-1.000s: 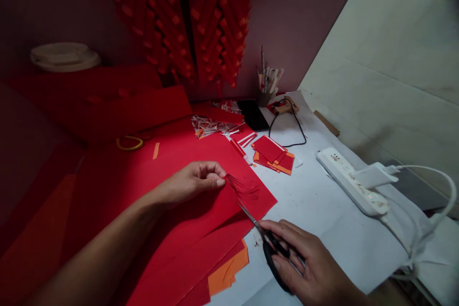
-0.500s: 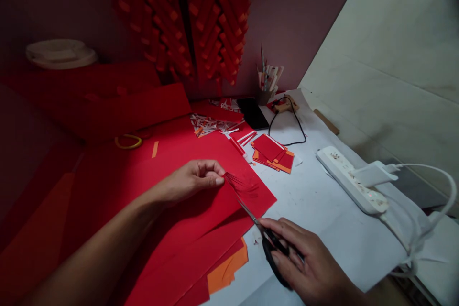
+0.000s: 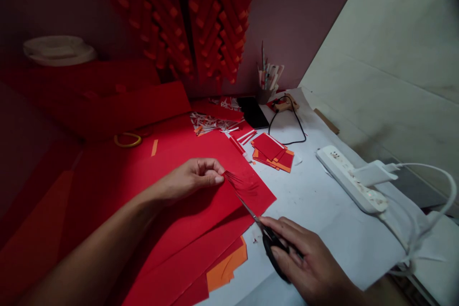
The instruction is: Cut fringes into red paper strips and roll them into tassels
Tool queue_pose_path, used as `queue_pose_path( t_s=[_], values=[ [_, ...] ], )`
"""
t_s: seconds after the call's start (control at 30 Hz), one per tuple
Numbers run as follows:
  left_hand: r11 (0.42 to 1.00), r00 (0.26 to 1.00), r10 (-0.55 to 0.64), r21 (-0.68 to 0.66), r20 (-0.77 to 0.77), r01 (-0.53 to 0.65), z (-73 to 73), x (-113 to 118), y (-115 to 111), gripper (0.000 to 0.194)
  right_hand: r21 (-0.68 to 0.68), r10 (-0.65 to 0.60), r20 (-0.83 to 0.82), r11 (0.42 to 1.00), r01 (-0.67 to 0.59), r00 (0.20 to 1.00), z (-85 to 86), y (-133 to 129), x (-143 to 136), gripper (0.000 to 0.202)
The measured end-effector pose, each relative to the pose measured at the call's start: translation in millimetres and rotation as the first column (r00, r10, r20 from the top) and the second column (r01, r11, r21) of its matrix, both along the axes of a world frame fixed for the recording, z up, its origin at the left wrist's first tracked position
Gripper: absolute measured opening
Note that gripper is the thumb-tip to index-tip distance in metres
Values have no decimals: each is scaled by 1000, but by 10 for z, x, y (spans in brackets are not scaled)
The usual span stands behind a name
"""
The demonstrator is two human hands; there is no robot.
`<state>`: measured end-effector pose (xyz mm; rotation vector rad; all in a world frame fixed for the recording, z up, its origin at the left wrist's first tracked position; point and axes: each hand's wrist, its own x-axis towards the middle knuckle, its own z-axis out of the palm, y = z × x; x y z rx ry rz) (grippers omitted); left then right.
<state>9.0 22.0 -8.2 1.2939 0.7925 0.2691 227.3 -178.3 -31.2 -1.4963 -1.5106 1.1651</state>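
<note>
Between thumb and fingers, my left hand (image 3: 203, 175) pinches a small red paper piece cut into thin fringe strips (image 3: 242, 184), which fan out to the right. My right hand (image 3: 304, 253) is wrapped round the black handles of the scissors (image 3: 270, 240). The scissor blades point up and left, their tips at the lower edge of the fringe. Beneath both lies a large red paper sheet (image 3: 179, 220), with orange paper (image 3: 227, 265) sticking out from under its lower right edge.
Red and orange cards (image 3: 274, 150), paper scraps (image 3: 211, 123), a black phone (image 3: 253, 112) and a pen cup (image 3: 264, 93) stand or lie behind. A white power strip (image 3: 351, 179) is on the right, yellow-handled scissors (image 3: 128, 140) on the left.
The scissor blades have closed somewhat and their tips have moved slightly up and left towards the fringe. My left hand holds almost the same place.
</note>
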Motion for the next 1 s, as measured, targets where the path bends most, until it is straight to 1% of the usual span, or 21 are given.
queue_pose_path(
  t_s=[0.2, 0.33, 0.5, 0.63, 0.8, 1.0],
  values=[
    [1000, 1000, -23, 18, -5, 23, -11, -4, 6, 31, -2, 9, 53, 1000, -9, 999, 9, -2, 19, 43],
    [999, 999, -34, 38, -16, 35, -13, -8, 14, 31, 7, -17, 44, 1000, 16, 999, 4, -4, 0, 43],
    [998, 998, -54, 18, -6, 55, 19, -4, 3, 28, 17, -37, 34, 999, 36, 999, 1, 20, -40, 43],
    [997, 997, -71, 0, -5, 71, 42, -1, -5, 28, 11, -7, 58, 1000, 6, 998, 22, 59, -60, 45],
    [998, 998, -56, -9, 3, 56, 20, 1, 7, 30, 36, 0, 74, 999, -2, 997, 52, 93, -84, 43],
    [998, 999, -48, -26, 17, 49, -2, -4, 14, 30, 56, -2, 62, 998, -1, 998, 42, 83, -92, 43]
  ],
)
